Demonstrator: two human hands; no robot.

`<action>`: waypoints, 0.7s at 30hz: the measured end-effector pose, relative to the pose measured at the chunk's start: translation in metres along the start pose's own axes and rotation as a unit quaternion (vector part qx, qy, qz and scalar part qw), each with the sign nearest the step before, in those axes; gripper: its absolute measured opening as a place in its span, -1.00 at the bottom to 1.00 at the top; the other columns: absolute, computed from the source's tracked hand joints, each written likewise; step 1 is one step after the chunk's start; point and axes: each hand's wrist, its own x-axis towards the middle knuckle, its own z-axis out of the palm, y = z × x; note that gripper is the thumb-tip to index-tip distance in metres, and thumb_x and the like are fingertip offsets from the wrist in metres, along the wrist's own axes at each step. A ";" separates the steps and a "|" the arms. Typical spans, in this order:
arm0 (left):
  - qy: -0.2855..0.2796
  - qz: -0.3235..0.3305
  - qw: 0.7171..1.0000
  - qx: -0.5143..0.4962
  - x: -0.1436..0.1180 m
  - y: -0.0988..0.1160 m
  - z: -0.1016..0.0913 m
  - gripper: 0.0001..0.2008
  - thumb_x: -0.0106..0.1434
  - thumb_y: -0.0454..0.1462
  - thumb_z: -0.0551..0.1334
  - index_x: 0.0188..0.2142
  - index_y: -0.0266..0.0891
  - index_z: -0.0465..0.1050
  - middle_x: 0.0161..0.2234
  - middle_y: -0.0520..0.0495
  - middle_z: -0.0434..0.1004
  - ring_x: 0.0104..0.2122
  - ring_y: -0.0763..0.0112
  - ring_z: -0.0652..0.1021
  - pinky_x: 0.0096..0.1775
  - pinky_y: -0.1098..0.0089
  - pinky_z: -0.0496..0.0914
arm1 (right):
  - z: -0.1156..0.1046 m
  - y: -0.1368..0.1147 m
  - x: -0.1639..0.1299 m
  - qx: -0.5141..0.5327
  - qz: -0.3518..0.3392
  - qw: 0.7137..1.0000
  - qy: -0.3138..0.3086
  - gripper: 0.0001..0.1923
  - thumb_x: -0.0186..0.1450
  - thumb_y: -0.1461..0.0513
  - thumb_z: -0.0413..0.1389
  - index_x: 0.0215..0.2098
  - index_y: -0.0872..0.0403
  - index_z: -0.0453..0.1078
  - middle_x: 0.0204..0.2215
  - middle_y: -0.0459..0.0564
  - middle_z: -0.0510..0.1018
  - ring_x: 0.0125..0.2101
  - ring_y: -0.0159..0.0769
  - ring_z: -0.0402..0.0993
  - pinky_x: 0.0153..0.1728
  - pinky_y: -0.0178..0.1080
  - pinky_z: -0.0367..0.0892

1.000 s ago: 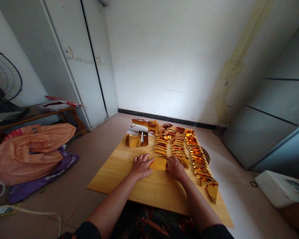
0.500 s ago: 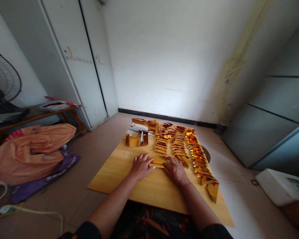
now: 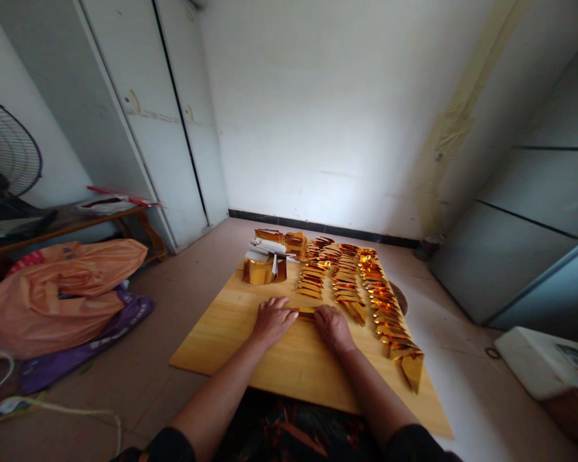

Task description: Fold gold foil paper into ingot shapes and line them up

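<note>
Between both grips, left hand (image 3: 272, 319) and right hand (image 3: 334, 326) flat, pinning thin gold foil paper strip (image 3: 307, 313); press evenly toward 12 o'clock.

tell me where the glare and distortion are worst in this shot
Head view: the strongest glare sits on the rows of folded gold foil pieces, which flare orange; the wooden board shows only a soft sheen. Wide-angle distortion bends the cabinet and walls outward at the edges. Both hands look sharp.
</note>
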 end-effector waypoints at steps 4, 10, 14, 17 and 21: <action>0.020 -0.037 0.999 -0.012 0.007 0.002 0.004 -0.76 0.28 -0.11 0.11 -0.25 0.07 0.58 0.04 0.07 0.45 0.02 0.25 0.37 -0.01 0.20 0.21 | 0.002 -0.002 0.008 -0.002 0.040 0.999 0.010 -0.76 0.39 0.23 -0.06 -0.33 0.09 0.41 -0.38 -0.05 0.53 -0.37 -0.39 0.42 -0.36 -0.38 0.14; 0.035 -0.082 0.995 -0.041 0.016 0.005 0.007 -0.83 0.21 -0.14 0.19 -0.31 0.03 0.58 -0.03 0.10 0.49 -0.03 0.29 0.41 -0.05 0.24 0.24 | 0.006 -0.005 0.018 -0.074 0.069 0.995 -0.006 -0.76 0.39 0.20 -0.06 -0.33 0.09 0.39 -0.37 -0.02 0.50 -0.47 -0.43 0.42 -0.51 -0.37 0.06; 0.039 -0.092 0.994 -0.040 0.019 0.006 0.007 -0.85 0.19 -0.13 0.22 -0.34 0.00 0.58 -0.07 0.07 0.50 -0.06 0.29 0.41 -0.08 0.27 0.25 | 0.009 -0.008 0.021 -0.114 0.075 0.991 -0.015 -0.78 0.38 0.22 -0.07 -0.29 0.10 0.39 -0.36 0.01 0.50 -0.47 -0.39 0.44 -0.54 -0.36 0.06; 0.043 -0.097 0.994 -0.034 0.021 0.007 0.009 -0.87 0.16 -0.14 0.25 -0.35 -0.01 0.58 -0.08 0.06 0.50 -0.06 0.29 0.41 -0.10 0.28 0.25 | 0.010 -0.008 0.022 -0.123 0.072 0.989 -0.023 -0.79 0.38 0.24 -0.08 -0.29 0.10 0.38 -0.34 0.02 0.51 -0.45 -0.38 0.46 -0.54 -0.36 0.08; 0.043 -0.091 0.994 -0.031 0.021 0.009 0.008 -0.88 0.17 -0.17 0.24 -0.35 -0.04 0.57 -0.09 0.05 0.49 -0.07 0.30 0.40 -0.11 0.29 0.25 | 0.009 -0.007 0.024 -0.120 0.073 0.989 -0.037 -0.80 0.37 0.24 -0.07 -0.27 0.12 0.38 -0.33 0.06 0.51 -0.42 -0.34 0.48 -0.52 -0.35 0.12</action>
